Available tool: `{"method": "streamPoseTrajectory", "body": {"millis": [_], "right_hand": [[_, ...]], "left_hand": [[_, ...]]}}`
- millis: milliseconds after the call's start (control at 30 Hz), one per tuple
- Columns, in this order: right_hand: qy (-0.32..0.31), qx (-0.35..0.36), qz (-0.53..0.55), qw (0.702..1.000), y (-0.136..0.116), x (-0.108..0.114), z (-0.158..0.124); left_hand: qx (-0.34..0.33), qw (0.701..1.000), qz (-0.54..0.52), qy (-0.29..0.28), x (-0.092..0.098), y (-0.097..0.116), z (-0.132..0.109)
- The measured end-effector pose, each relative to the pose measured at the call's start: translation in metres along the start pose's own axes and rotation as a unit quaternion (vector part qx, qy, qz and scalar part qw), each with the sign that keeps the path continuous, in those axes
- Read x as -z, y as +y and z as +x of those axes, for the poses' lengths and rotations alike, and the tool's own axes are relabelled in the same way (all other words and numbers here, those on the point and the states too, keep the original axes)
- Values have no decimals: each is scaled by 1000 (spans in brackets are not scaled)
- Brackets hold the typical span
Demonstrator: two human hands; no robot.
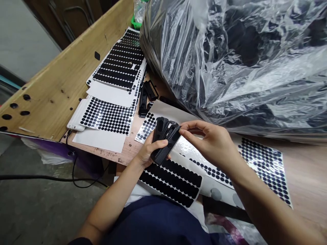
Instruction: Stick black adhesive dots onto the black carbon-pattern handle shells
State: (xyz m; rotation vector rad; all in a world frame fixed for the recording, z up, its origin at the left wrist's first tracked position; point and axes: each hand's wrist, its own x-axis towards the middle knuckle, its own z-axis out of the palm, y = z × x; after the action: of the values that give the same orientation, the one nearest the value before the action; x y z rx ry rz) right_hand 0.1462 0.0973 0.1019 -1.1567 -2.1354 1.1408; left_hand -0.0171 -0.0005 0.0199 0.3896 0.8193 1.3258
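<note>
L hand [148,152] clamps stack of black textured plates [165,139]; R hand [214,143] pinches its top edge. I judge plates light, stiff, slick: hold by long edges.

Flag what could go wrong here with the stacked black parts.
The left hand holds several black parts fanned loosely; one could slip out while the right hand pinches the top one's end. The sticker sheet under the hands seems to overhang the table edge onto the lap and might slide off.
</note>
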Motion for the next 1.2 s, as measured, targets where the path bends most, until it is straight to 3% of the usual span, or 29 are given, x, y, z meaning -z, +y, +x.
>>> {"method": "streamPoseTrajectory", "body": {"millis": [200, 300, 367, 467, 533, 800, 967, 1100, 1200], "right_hand": [[28, 73, -77, 994, 0, -8, -6], [131, 142, -151, 969, 4, -15, -9], [156, 151, -163, 962, 7, -18, -10], [46, 77, -84, 992, 11, -21, -12], [4, 21, -27, 999, 11, -22, -12], [30, -42, 128, 990, 9, -28, -9], [140, -67, 215, 964, 18, -41, -1], [39, -135, 365, 920, 14, -58, -4], [67, -164, 388, 904, 13, -54, -12]], "left_hand": [[-2, 1000, -1, 1, 0, 1, 0], [-1, 1000, -3, 10, -1, 1, -1], [-2, 1000, -4, 14, -1, 2, -2], [-10, 1000, -7, 19, -1, 2, -2], [-15, 1000, -6, 20, -1, 1, -2], [-22, 999, 5, 28, -1, 0, -2], [-38, 997, 60, -1, 1, 2, -1], [-76, 983, 167, -4, -1, -3, -2], [-102, 960, 260, -15, -2, -8, 1]]}}
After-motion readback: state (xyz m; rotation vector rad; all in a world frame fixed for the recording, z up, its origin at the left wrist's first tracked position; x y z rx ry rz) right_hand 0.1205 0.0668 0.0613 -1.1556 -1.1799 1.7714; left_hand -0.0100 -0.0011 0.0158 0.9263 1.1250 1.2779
